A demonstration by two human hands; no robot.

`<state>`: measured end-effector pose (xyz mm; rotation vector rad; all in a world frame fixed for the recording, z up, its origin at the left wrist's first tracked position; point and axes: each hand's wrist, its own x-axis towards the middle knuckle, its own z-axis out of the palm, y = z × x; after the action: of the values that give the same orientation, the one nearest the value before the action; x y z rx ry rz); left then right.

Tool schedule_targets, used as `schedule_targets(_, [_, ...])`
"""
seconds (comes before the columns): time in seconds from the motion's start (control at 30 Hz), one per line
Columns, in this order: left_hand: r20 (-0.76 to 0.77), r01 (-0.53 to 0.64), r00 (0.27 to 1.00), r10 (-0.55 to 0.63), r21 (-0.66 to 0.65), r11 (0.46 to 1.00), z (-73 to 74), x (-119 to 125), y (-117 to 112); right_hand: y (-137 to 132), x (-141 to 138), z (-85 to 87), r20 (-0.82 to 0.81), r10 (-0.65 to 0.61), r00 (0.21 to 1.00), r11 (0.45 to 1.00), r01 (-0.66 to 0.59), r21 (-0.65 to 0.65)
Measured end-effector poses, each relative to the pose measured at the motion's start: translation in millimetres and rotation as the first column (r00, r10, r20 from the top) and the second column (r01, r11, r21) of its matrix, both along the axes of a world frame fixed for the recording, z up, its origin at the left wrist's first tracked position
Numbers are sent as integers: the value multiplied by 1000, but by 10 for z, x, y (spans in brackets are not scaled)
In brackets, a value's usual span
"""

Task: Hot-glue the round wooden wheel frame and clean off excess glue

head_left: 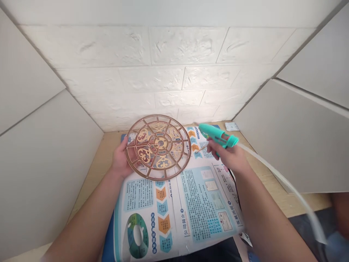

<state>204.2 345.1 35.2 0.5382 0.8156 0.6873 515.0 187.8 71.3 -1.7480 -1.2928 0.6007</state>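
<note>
My left hand grips the left edge of a round openwork disc, tilted up above the printed sheet. The disc has a brown rim and spokes, with gold scroll patterns around its middle. Some of my left fingers show through its openings. In my right hand is a teal air blow gun, with my fingers closed around it. A thin brass-coloured tube points from it down and left toward the disc, apart from it. A pale hose runs from its back end to the lower right.
Beneath the disc, a printed sheet covers a blue-edged board on a wooden table. A small white packet lies at the back right. White brick-patterned wall and grey side panels enclose the spot. Part of a person shows at the far right.
</note>
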Motion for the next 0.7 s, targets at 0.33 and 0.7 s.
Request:
schedule_targets(0.33, [16, 46, 999, -47, 28, 999, 143, -27, -136, -49, 150, 194, 299, -145, 943, 969, 197, -151])
schedule_targets(0.7, [-249, -8, 964, 93, 324, 946, 196, -62, -212, -854, 445, 246, 530, 60, 846, 888, 197, -415])
